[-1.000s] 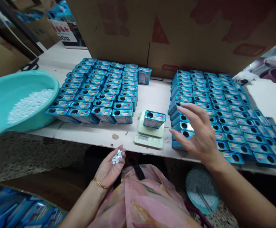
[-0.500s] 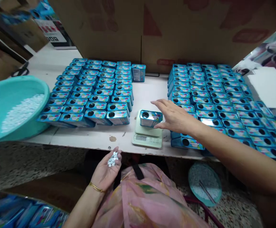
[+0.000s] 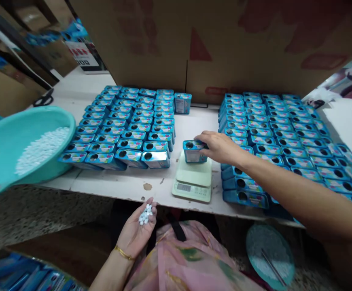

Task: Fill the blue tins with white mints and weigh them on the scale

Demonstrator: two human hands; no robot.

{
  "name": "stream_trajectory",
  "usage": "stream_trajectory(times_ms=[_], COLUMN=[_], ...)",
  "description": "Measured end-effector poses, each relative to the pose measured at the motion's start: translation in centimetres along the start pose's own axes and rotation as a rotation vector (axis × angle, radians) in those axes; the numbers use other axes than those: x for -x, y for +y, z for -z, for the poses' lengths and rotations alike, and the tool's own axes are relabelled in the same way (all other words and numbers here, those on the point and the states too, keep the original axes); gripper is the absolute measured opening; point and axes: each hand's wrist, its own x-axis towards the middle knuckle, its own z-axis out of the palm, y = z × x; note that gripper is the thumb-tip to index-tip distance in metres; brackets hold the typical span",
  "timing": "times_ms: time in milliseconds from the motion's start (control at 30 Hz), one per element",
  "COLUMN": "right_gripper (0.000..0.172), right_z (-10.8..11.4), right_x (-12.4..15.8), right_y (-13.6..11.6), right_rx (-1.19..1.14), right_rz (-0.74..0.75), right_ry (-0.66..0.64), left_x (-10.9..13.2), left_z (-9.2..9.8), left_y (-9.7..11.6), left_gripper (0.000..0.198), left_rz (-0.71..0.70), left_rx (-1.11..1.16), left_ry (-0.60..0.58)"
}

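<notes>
Fingers and thumb of my right hand (image 3: pixel 217 147) are closed round a small blue tin (image 3: pixel 192 152) with a dark round hole in its top. The tin is upright over the back of a pale green kitchen scale (image 3: pixel 194 176); whether it still touches the plate I cannot tell. Below the table edge, my left hand (image 3: pixel 139 224) is palm up and cupped, with a small heap of white candies (image 3: pixel 145 214) in it. The scale's display is lit, but its digits are too blurred to read.
Rows of blue tins (image 3: pixel 127 133) stand left of the scale, and more tins (image 3: pixel 273 133) fill the right side. A turquoise basin (image 3: pixel 0 133) of white candies is at far left. Cardboard (image 3: pixel 164 48) walls the back. Below right sits a tub (image 3: pixel 270 254) with a metal rod.
My right hand has closed on the tin, which now sits further back over the scale. The left hand still holds the candies. The whole view has shifted slightly.
</notes>
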Motion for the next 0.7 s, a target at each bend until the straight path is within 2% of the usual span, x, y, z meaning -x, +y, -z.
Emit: stream_trajectory(times_ms=[167, 267, 333, 400, 467, 533, 633, 700], right_gripper=[0.035, 0.037, 0.034, 0.031, 0.031, 0.031, 0.024, 0.019], right_z=[0.4, 0.2, -0.3, -0.6, -0.4, 0.4, 2.5, 3.5], right_x=[-8.4, -12.8, -14.4, -14.8, -13.5, -10.3, -2.2, 4.5], right_y=[4.2, 5.0, 4.7, 4.2, 4.1, 4.2, 4.0, 2.9], right_rx=[0.083, 0.091, 0.086, 0.082, 0.086, 0.097, 0.106, 0.08], right_rz=[-0.207, -0.259, -0.275, -0.273, -0.258, -0.231, -0.164, -0.026], right_ry=[0.108, 0.158, 0.166, 0.167, 0.164, 0.145, 0.063, -0.014], left_x=[1.0, 1.6, 1.8, 2.0, 2.0, 1.7, 0.8, 0.2], left_z=[1.3, 2.0, 2.3, 2.4, 2.6, 2.9, 3.4, 3.6], left_y=[1.0, 1.5, 1.6, 1.7, 1.8, 1.8, 1.9, 1.7], left_gripper=[0.027, 0.031, 0.032, 0.032, 0.031, 0.031, 0.03, 0.029], left_rz=[-0.066, -0.112, -0.137, -0.146, -0.139, -0.131, -0.107, -0.071], left_rx=[0.032, 0.044, 0.046, 0.045, 0.042, 0.036, 0.02, 0.01], left_ry=[0.022, 0.038, 0.053, 0.065, 0.065, 0.051, 0.029, 0.016])
